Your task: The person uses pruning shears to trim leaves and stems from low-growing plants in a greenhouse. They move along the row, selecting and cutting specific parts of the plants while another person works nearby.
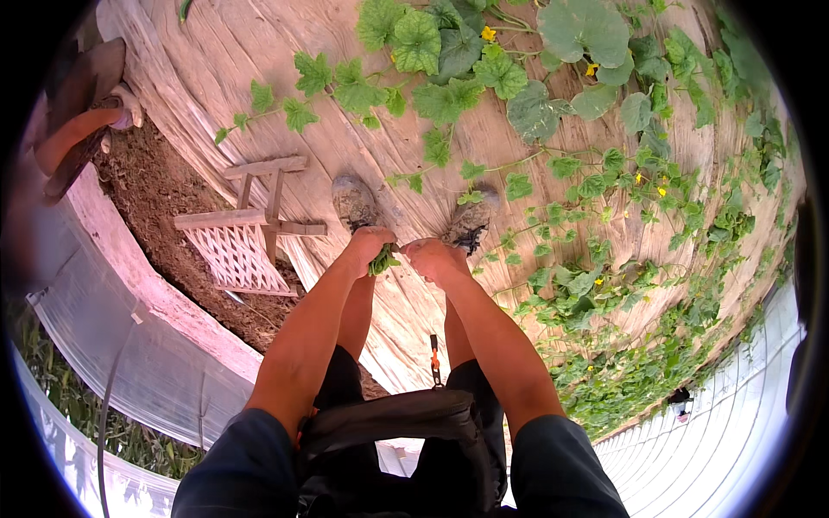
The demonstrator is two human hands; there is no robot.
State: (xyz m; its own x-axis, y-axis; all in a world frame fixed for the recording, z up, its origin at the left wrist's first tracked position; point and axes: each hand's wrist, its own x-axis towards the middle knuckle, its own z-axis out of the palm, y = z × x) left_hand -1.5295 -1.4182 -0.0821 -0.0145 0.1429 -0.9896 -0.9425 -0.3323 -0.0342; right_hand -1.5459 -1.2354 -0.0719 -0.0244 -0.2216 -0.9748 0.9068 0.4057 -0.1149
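Observation:
My left hand point(372, 245) is closed around a small bunch of green leaves or shoots point(383, 260), which sticks out below the fingers. Close beside it, my right hand point(432, 259) has its fingers curled, and the fingertips nearly meet those of the left. Whether the right fingers pinch something is too small to tell. Both hands are in front of my shins, above the pale plastic ground sheet point(395, 311). Just beyond them are my left shoe point(355, 199) and my right shoe point(467, 217), both patterned and laced.
A folding wooden stool point(236, 249) with a woven seat lies tipped at left, beside bare soil point(165, 188). Yellow-flowered vines point(440, 97) spread ahead and right; one leafy stem reaches my right shoe. Another person's arm point(78, 136) shows at far left, near clear plastic sheeting point(168, 369).

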